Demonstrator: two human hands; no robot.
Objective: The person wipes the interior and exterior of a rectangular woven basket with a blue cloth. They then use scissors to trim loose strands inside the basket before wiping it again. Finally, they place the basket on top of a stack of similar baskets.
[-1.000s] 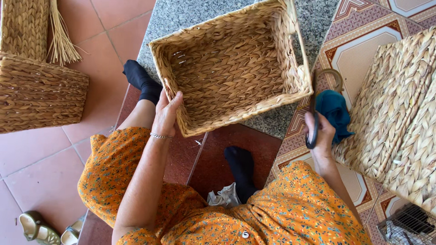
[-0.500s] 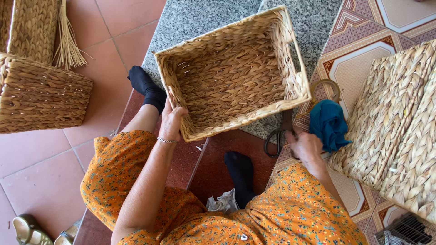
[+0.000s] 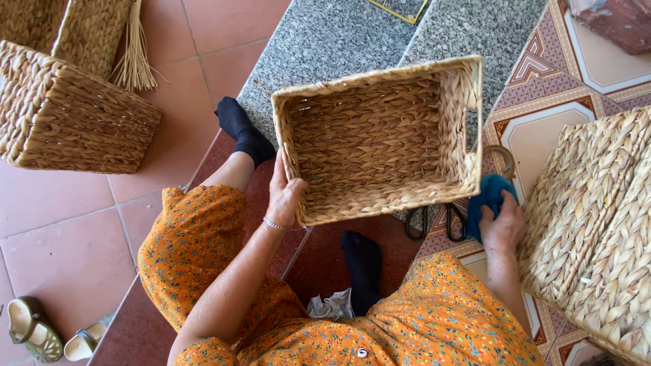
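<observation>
An empty woven straw basket (image 3: 380, 139) rests open side up in front of me, over the grey stone slab. My left hand (image 3: 283, 193) grips its near left corner, thumb inside the rim. My right hand (image 3: 503, 224) lies on the patterned floor tile at the right, resting on a teal cloth (image 3: 489, 196). Black-handled scissors (image 3: 434, 220) lie just left of that hand, partly under the basket's edge. My legs in orange fabric and black socks stretch below the basket.
Two more woven baskets (image 3: 64, 115) and a straw bundle (image 3: 135, 54) stand at the upper left. A large woven basket (image 3: 597, 224) lies on its side at the right. Sandals (image 3: 41, 332) sit at the lower left. A crumpled grey cloth (image 3: 331, 306) lies by my foot.
My right hand came down from a raised position to the floor with the teal cloth. The scissors now lie beside it. My left hand stayed on the basket's corner.
</observation>
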